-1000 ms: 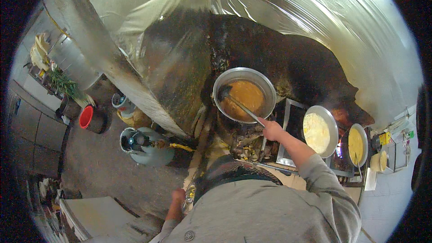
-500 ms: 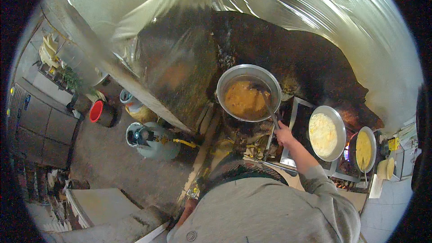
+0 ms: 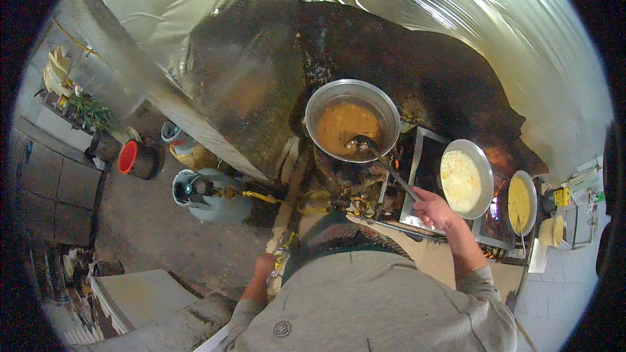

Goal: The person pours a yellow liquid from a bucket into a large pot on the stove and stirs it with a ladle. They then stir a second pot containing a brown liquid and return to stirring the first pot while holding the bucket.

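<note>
Sooty wall [image 3: 417, 65] at 12 o'clock; our R hand [image 3: 435, 210] w/ fingers curled round ladle [image 3: 403, 180] dipped in pot [image 3: 390, 120]; L hand [image 3: 264, 266] fingers, we can't tell.

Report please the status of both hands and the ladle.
Right hand closed on ladle. Its head at the brown liquid's surface, inside metal pot. Left hand beside the body, grip unclear. No obstruction seen at ladle.

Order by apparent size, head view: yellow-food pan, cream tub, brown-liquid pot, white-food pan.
Largest to smallest:
1. Brown-liquid pot
2. White-food pan
3. Yellow-food pan
4. Cream tub
</note>
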The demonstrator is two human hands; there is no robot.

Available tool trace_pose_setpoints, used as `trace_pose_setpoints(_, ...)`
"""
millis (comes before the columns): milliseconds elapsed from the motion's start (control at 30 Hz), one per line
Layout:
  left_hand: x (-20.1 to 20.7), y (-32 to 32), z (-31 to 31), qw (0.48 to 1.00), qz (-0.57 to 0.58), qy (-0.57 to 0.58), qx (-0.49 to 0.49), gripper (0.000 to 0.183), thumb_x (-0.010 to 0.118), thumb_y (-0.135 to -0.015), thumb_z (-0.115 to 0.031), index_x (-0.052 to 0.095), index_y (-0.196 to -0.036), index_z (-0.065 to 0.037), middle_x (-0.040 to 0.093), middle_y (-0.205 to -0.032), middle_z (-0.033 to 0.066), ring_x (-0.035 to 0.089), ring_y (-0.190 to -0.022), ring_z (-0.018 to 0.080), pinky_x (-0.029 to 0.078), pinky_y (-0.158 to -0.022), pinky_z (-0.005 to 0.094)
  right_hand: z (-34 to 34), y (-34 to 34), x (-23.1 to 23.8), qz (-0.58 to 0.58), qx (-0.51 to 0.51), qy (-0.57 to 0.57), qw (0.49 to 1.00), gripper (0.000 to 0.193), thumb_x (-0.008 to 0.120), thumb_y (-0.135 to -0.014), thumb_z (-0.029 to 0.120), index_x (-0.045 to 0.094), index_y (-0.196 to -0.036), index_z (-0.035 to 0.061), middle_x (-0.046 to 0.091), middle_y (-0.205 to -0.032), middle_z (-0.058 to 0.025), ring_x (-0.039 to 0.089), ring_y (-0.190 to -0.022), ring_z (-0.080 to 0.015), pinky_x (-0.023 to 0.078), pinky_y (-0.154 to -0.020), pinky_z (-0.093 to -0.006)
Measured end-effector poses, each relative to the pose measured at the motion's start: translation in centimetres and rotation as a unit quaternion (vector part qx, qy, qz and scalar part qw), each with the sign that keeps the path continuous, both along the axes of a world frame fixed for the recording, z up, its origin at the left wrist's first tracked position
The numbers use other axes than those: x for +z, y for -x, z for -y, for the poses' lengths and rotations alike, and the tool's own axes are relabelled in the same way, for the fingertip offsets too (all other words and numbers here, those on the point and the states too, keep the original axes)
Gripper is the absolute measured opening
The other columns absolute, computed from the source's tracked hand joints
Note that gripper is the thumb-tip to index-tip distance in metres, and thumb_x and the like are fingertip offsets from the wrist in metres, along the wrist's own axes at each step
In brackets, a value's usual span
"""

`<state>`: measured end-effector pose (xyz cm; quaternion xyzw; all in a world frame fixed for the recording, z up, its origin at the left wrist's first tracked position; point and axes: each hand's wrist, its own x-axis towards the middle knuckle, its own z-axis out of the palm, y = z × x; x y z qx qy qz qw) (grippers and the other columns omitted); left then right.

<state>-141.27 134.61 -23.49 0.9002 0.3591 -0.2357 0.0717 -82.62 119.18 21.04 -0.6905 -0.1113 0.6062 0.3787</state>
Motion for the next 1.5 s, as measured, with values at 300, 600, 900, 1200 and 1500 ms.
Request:
trace_pose_setpoints(300, 4.6, -2.7, 0.5, 0.989, -0.038, 0.121, 0.079, 0.025, 0.056, -0.083, -0.019, 0.072, -0.096, -0.004, 0.071, -0.097, 0.0191, 0.070, -0.090, 0.0341, 0.055, -0.075, 0.0484, -3.1, -1.2, -4.9, 0.007, 0.120, -0.025, 0.992, 0.076, 0.058, -0.088, 0.011, 0.021, -0.155, 0.0097, 0.046, -0.061, 0.0013, 0.039, -0.042, -0.0098, 0.030, -0.037, -0.0269)
trace_pose_setpoints(600, 10.2, -1.5, 4.7, 0.980, -0.061, 0.166, 0.094, 0.020, 0.062, -0.077, -0.021, 0.074, -0.087, -0.008, 0.072, -0.092, 0.0158, 0.070, -0.087, 0.0346, 0.056, -0.073, 0.0459, -8.6, -0.6, -19.4, 0.138, 0.109, -0.029, 0.984, 0.074, 0.062, -0.088, 0.010, 0.028, -0.153, 0.0201, 0.059, -0.071, -0.0081, 0.054, -0.054, -0.0170, 0.047, -0.047, -0.0342)
trace_pose_setpoints(900, 9.2, -0.7, 10.3, 0.936, 0.129, 0.150, 0.291, 0.020, 0.065, -0.077, -0.024, 0.074, -0.091, -0.013, 0.072, -0.093, 0.0112, 0.070, -0.089, 0.0333, 0.057, -0.073, 0.0451, -10.6, -5.3, -22.7, 0.510, 0.261, 0.018, 0.819, 0.070, 0.061, -0.087, 0.017, 0.031, -0.150, 0.0089, 0.065, -0.108, -0.0285, 0.066, -0.094, -0.0396, 0.053, -0.076, -0.0499)
trace_pose_setpoints(1200, 15.7, -6.7, 7.3, 0.888, 0.147, 0.222, 0.374, 0.020, 0.064, -0.076, -0.024, 0.072, -0.084, -0.008, 0.070, -0.086, 0.0152, 0.069, -0.079, 0.0340, 0.055, -0.067, 0.0450, -5.9, -5.5, -18.3, 0.504, 0.234, -0.017, 0.831, 0.068, 0.056, -0.087, 0.014, 0.031, -0.150, 0.0142, 0.065, -0.099, -0.0226, 0.065, -0.083, -0.0376, 0.051, -0.074, -0.0472)
trace_pose_setpoints(1500, 10.7, -4.3, 0.0, 0.994, 0.073, 0.061, 0.059, 0.017, 0.060, -0.077, -0.020, 0.072, -0.080, -0.007, 0.070, -0.085, 0.0154, 0.069, -0.081, 0.0344, 0.056, -0.067, 0.0449, -3.7, 2.4, -8.0, 0.060, 0.003, -0.022, 0.998, 0.068, 0.055, -0.089, 0.006, 0.026, -0.151, 0.0058, 0.048, -0.063, -0.0032, 0.047, -0.049, -0.0136, 0.039, -0.038, -0.0316)
